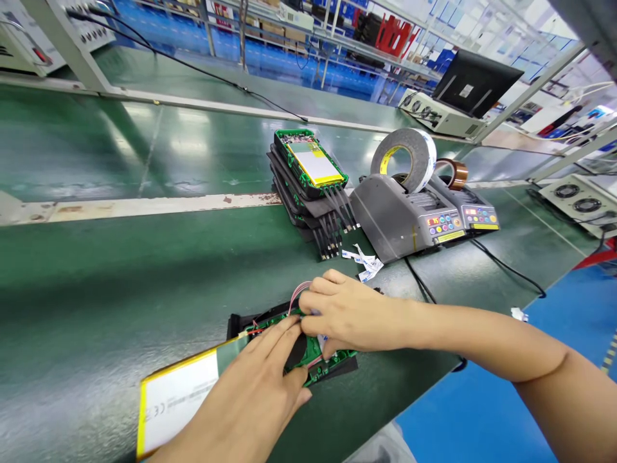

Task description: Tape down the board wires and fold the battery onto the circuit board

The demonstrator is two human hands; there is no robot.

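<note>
A black device case (233, 326) with green circuit boards (313, 350) inside lies open on the bench. To its left, joined by thin wires, is a flat battery pack (186, 389) with yellow edges, partly behind my left forearm. My left hand (265, 370) lies over the case with its fingers stretched out onto the boards and its thumb by the near side. My right hand (342, 315) is bent over the right part, fingertips pressed in; what they pinch is hidden. Pink wires (297, 296) loop up beside it, and a bit of white-and-blue film shows under its palm.
Beyond my hands stands a stack of similar cases (308, 167) with dangling black ribbon cables (330, 235). Right of it are grey tape dispensers (400, 222) carrying a large tape roll (419, 157) and an amber roll (456, 173). Peeled liner scraps (366, 263) lie close by. Black cables trail rightward.
</note>
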